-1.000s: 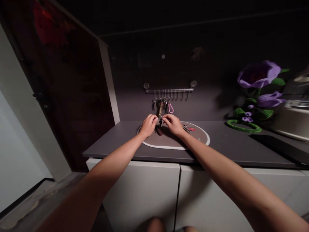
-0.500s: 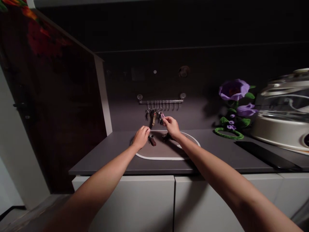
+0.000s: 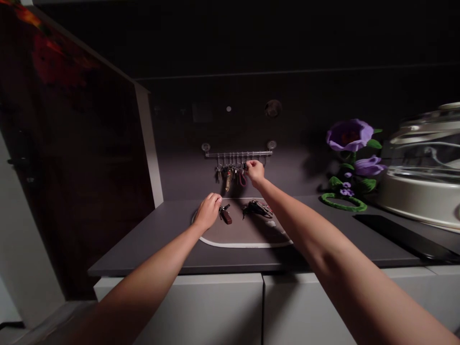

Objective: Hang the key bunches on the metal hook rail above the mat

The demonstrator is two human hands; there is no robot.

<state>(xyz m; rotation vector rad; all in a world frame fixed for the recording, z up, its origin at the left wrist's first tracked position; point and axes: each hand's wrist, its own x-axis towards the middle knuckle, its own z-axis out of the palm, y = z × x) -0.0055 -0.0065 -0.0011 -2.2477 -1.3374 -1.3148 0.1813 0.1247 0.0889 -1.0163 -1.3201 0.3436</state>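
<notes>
Just below the clear hook rail on the back wall, my right hand is closed in a pinch on a key ring. A pink strap hangs in a loop beside its fingertips. Several keys and a brown tag with lettering dangle from hooks to the left. My left hand hovers over the left edge of the mat, fingers curled together; what they hold, if anything, is hidden. Keys with a dark red fob lie close to it. A larger dark bunch of keys rests on the mat's right half.
Purple felt flowers on a green ring base stand at right. Beside them are a cream appliance with a clear body and a flat black object. A dark door is at left. White cupboard fronts lie below the counter.
My right hand has risen from below the hanging keys to the hooks, and the pink strap now hangs looped under the rail. My left hand stays by the mat's edge. The view has shifted slightly.
</notes>
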